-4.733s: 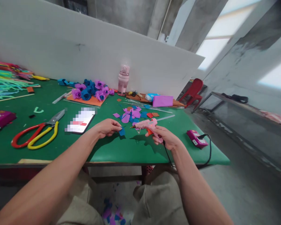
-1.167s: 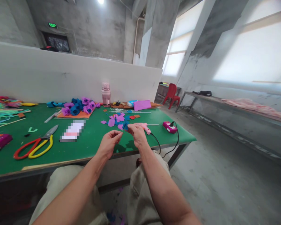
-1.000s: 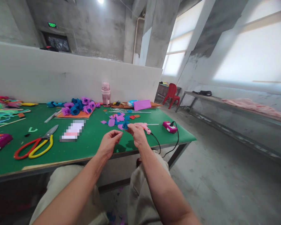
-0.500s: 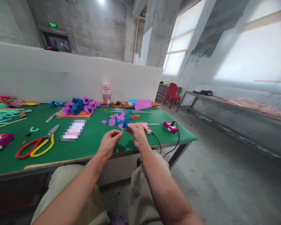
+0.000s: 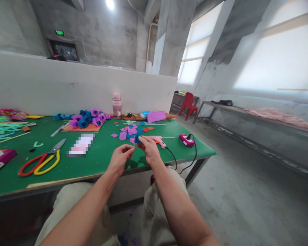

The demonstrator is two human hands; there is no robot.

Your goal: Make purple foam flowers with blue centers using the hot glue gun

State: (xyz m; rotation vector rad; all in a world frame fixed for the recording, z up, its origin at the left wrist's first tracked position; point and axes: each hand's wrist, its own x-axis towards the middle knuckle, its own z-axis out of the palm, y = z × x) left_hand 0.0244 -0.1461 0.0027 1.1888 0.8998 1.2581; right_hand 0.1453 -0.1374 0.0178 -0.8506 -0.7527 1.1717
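Over the front of the green table, my left hand (image 5: 121,158) pinches a thin wire stem (image 5: 134,145) between thumb and fingers. A small blue paper flower (image 5: 137,138) sits at the upper end of that stem, and my right hand (image 5: 149,149) is closed on it, its fingers hiding part of the petals. Just behind the hands lie loose purple and blue paper petals (image 5: 123,135). A pink glue gun (image 5: 160,141) rests beyond my right hand, partly covered by it. Finished-looking purple and blue paper flowers (image 5: 85,118) are piled on an orange sheet further left.
Red-and-yellow-handled scissors (image 5: 45,160) lie at left near a blurred-out rectangle (image 5: 81,145). A pink bottle (image 5: 116,105) stands before the white partition (image 5: 92,82). A purple power box (image 5: 187,140) with a black cable sits at the table's right end. Coloured strips (image 5: 5,128) lie far left.
The view has tilted slightly, so the table sits a little lower in the picture. Both hands keep their hold on the flower and stem, with the blue paper turned slightly.
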